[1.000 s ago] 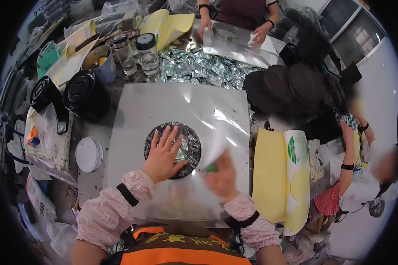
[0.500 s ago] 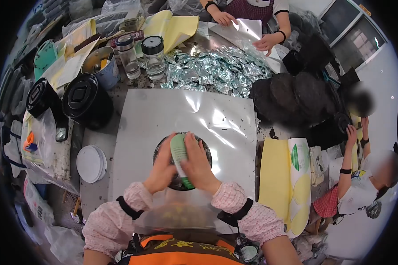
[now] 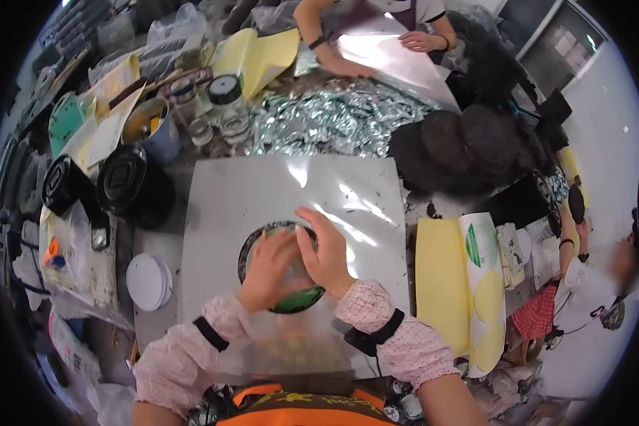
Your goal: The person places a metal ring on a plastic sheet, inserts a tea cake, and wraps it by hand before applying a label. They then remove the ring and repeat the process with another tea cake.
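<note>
A dark round disc [image 3: 243, 250] with a green printed sheet [image 3: 299, 300] over it lies on the pale metal sheet in front of me. My left hand [image 3: 268, 261] rests over the disc, fingers stretched and slightly blurred, hiding much of the green sheet. At the disc's right edge is my right hand [image 3: 326, 250], its fingers extended upward and the thumb apart. Neither hand visibly grips anything. Whether the palms press on the green sheet cannot be made out.
The metal sheet [image 3: 220, 206] covers the table before me. Silvery foil packets [image 3: 334, 117] lie beyond it, with dark round slabs [image 3: 461, 149] behind right. Yellow sheets [image 3: 441, 284] lie right; black canisters [image 3: 135, 186] and a white lid [image 3: 148, 282] stand left. A co-worker's hand [image 3: 422, 41] is opposite.
The green sheet was tilted between my palms and now lies lower over the disc. My hands have moved apart and flattened. The co-worker opposite has shifted their arms over the white sheet.
</note>
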Demonstrator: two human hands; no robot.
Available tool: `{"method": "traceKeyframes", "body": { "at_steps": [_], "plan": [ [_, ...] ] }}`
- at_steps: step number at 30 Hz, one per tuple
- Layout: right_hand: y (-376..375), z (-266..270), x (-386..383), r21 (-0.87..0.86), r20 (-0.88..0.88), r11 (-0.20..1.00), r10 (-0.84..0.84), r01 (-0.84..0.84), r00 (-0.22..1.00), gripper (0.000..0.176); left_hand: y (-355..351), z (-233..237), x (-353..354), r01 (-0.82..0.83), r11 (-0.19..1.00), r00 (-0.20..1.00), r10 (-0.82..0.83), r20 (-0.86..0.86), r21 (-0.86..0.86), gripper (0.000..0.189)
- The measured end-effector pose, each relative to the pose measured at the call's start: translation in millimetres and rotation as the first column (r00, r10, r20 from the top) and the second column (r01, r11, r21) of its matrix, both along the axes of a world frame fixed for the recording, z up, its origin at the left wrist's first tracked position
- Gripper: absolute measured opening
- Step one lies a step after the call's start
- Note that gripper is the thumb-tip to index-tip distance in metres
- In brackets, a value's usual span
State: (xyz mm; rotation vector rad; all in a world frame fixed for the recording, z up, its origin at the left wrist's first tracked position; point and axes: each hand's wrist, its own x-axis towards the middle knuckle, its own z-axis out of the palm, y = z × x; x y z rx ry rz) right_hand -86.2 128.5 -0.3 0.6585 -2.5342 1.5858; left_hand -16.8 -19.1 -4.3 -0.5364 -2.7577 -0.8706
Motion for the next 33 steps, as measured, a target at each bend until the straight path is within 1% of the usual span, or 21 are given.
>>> {"method": "traceKeyframes", "body": {
  "at_steps": [1, 2, 7, 10, 12, 13, 15, 16, 17, 18, 21, 22, 24, 25, 26, 27, 28, 30, 31, 32, 33],
  "plan": [
    [0.2, 0.6, -14.8, 0.047, -0.063, 0.99, -0.133, 0.136, 0.989, 0.039, 5.1, 1.1, -1.7, 0.025, 0.992, 0.999, -0.022, 0.026, -0.121, 0.066],
    [1.5, -4.8, -22.6, 0.266, 0.231, 0.964, -0.039, -0.025, 0.972, 0.032, 10.3, 0.4, -1.9, 0.05, 0.97, 0.998, -0.041, 0.043, -0.237, 0.074],
    [8.3, 26.4, 7.1, 0.114, -0.207, 0.993, 0.023, 0.001, 0.978, 0.02, 16.2, -15.4, 4.9, 0.082, 0.879, 0.993, -0.033, 0.112, -0.469, 0.084],
    [23.8, 64.0, 47.5, 0.046, -0.362, 0.999, 0.023, -0.007, 0.932, 0.027, 17.8, -1.6, 10.6, 0.107, 0.953, 0.99, -0.076, 0.118, -0.284, 0.072],
    [40.3, 62.2, 57.9, 0.007, -0.395, 0.998, -0.051, 0.058, 0.917, 0.032, 6.3, 0.4, 29.4, 0.191, 0.982, 0.94, -0.186, 0.285, 0.012, 0.064],
    [54.1, 59.2, 62.3, -0.005, -0.355, 0.994, -0.103, 0.108, 0.929, 0.035, 5.8, 40.2, 36.8, 0.397, 0.916, 0.901, -0.402, -0.161, -0.064, 0.058],
    [82.8, 35.6, 62.9, 0.052, -0.204, 0.981, -0.171, 0.186, 0.964, 0.038, -15.5, 32.3, 60.4, 0.18, 0.98, 0.943, -0.148, -0.298, 0.081, 0.048],
    [94.6, 23.2, 61.4, -0.044, -0.025, 0.982, -0.184, 0.183, 0.983, 0.035, -18.4, 28.0, 52.4, -0.065, 0.952, 0.986, 0.108, -0.129, 0.3, 0.046],
    [100.7, 14.6, 64.6, -0.14, 0.155, 0.971, -0.171, 0.193, 0.973, 0.032, -19.8, 16.9, 40.7, -0.334, 0.828, 0.94, 0.327, 0.096, 0.451, 0.044],
    [100.9, 8.7, 71.7, -0.128, 0.157, 0.979, -0.14, 0.161, 0.978, 0.029, -21.6, 6.9, 31.4, -0.592, 0.618, 0.805, 0.485, 0.342, 0.517, 0.041],
    [108.1, 1.4, 76.9, -0.052, 0.173, 0.998, -0.025, 0.035, 0.985, 0.025, -41.4, -8.2, 10.6, -0.496, 0.743, 0.815, 0.219, 0.537, 0.45, 0.043],
    [118.9, 3.0, 75.4, -0.008, 0.196, 1.0, 0.009, -0.008, 0.981, 0.026, -58.7, -2.6, 7.0, -0.473, 0.81, 0.83, 0.278, 0.483, 0.347, 0.048],
    [151.1, 5.6, 63.6, 0.192, 0.344, 0.962, 0.119, -0.194, 0.931, 0.031, -106.5, 27.0, 2.5, -0.412, 0.827, 0.884, 0.262, 0.387, 0.382, 0.048],
    [168.7, 6.0, 55.4, 0.135, 0.442, 0.968, 0.132, -0.211, 0.887, 0.036, -126.2, 56.4, 6.3, -0.45, 0.719, 0.825, 0.109, 0.554, 0.529, 0.046],
    [186.8, 5.8, 45.5, 0.074, 0.532, 0.973, 0.149, -0.22, 0.834, 0.04, -165.2, 68.0, 13.9, -0.335, 0.882, 0.734, 0.023, 0.679, 0.332, 0.045],
    [209.5, -0.1, 24.0, 0.044, 0.549, 0.989, 0.093, -0.14, 0.83, 0.043, -197.0, 89.1, 17.8, -0.098, 0.99, 0.481, -0.039, 0.876, 0.098, 0.041],
    [228.2, -6.9, -7.2, -0.014, 0.408, 0.997, -0.068, 0.08, 0.91, 0.036, -195.4, 113.7, 16.1, 0.155, 0.973, 0.35, -0.216, 0.912, 0.171, 0.04],
    [265.6, -20.8, -69.3, -0.174, 0.087, 0.869, -0.455, 0.463, 0.886, 0.022, -177.1, 135.0, -5.2, 0.251, 0.967, 0.479, -0.08, 0.874, -0.049, 0.039],
    [287.2, -22.3, -101.9, -0.424, 0.355, 0.726, -0.417, 0.542, 0.837, 0.027, -170.2, 141.5, -15.9, 0.283, 0.946, 0.543, -0.021, 0.84, -0.16, 0.039],
    [303.9, -23.5, -131.2, -0.593, 0.581, 0.498, -0.28, 0.633, 0.765, 0.033, -168.6, 130.4, -40.6, 0.209, 0.97, 0.74, -0.076, 0.669, -0.121, 0.037],
    [305.5, -23.6, -148.8, -0.614, 0.646, 0.398, -0.243, 0.681, 0.724, 0.039, -134.4, 145.2, -70.9, -0.07, 0.995, 0.707, 0.096, 0.7, -0.066, 0.036]
  ]
}}
